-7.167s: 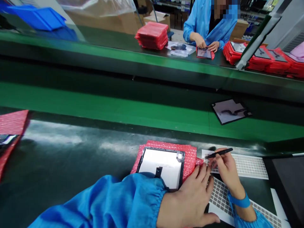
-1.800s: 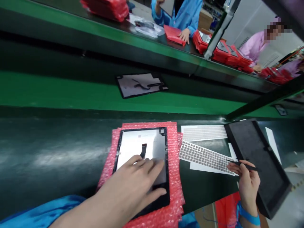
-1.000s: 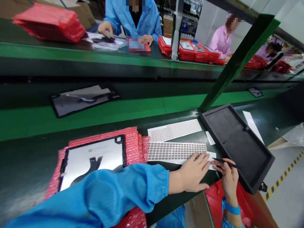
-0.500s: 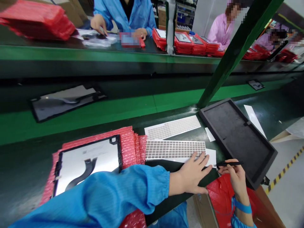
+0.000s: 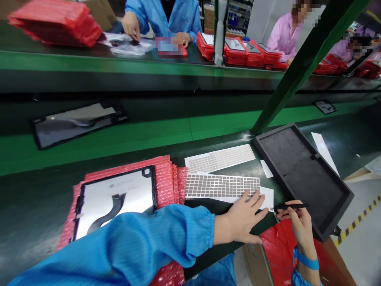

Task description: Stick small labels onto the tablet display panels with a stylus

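Note:
My left hand point(image 5: 242, 219) lies flat with fingers spread on the near edge of a sheet of small grey stickers point(image 5: 222, 186), pressing it to the dark bench. My right hand point(image 5: 296, 224) is closed on black tweezers point(image 5: 290, 206), their tip pointing left at the sheet's right corner. A second sticker sheet point(image 5: 219, 158) lies just behind. To the left a tablet panel point(image 5: 116, 200) with a black flex cable rests back-up on a stack of red bubble wrap point(image 5: 165, 180), partly hidden by my blue sleeve.
A black tray point(image 5: 300, 174) sits tilted at the right by a green post point(image 5: 293, 67). Another panel point(image 5: 77, 124) lies on the green conveyor. Across it, people in blue and pink coats work among red bubble-wrap stacks point(image 5: 56, 24). A red bag point(image 5: 276, 254) hangs below the bench edge.
My left hand left the tablet panel and moved right onto the sticker sheet. In the last half second both hands have stayed nearly still; the view shifted slightly.

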A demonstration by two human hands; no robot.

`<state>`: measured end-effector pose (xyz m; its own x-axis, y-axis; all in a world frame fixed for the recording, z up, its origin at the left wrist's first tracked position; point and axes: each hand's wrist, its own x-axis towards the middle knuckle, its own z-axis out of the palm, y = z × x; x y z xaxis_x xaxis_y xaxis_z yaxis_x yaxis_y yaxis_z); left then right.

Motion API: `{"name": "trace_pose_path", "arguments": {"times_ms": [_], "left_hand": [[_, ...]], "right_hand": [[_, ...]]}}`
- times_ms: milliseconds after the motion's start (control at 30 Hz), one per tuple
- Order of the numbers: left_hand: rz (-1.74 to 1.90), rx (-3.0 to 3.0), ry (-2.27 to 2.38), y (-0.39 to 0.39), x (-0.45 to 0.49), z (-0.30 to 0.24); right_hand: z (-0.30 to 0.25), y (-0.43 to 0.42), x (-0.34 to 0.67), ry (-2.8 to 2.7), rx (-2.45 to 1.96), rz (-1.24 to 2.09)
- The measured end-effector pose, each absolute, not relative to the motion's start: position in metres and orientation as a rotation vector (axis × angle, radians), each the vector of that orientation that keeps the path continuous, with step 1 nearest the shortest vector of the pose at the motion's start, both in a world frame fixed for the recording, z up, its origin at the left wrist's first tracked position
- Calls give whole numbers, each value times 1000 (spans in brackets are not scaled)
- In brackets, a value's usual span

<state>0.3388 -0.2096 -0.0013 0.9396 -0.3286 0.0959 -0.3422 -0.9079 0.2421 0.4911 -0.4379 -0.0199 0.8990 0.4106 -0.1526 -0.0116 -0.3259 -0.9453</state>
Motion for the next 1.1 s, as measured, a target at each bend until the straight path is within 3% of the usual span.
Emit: {"name": "trace_pose_path", "arguments": {"times_ms": [1100], "left_hand": [[136, 2868, -519, -214, 344, -8]], "right_hand": [[-19, -441, 498, -194, -1663, 511]]}}
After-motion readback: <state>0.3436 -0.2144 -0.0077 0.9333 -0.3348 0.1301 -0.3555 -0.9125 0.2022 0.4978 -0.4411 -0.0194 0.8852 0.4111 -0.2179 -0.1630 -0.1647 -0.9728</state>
